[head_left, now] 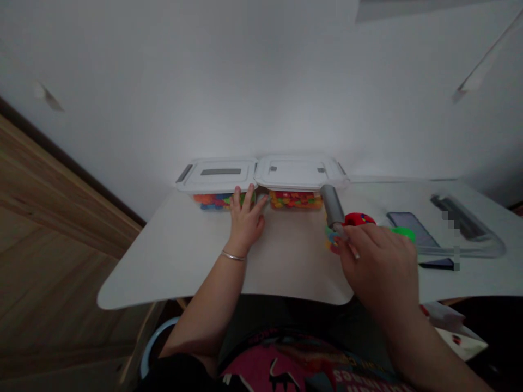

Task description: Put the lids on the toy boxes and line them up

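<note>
My left hand (247, 220) is open with fingers spread. Its fingertips reach the front of the left clear box (212, 201), at the edge of its white lid (220, 173), near the gap between the two boxes. My right hand (379, 261) is closed around the thin pale end of a tool with a grey cylindrical head (333, 207); its exact kind is unclear. That head lies close to the front right corner of the right box (296, 200), which has a white lid (300, 171). Both boxes hold colourful small pieces.
Beside my right hand are a red object (359, 219), a bright green piece (404, 233) and colourful pieces (333, 239), partly hidden. Farther right lie a phone-like dark slab (412, 227) and a clear tray-like thing (486, 247). A wall rises behind the white table (163, 256).
</note>
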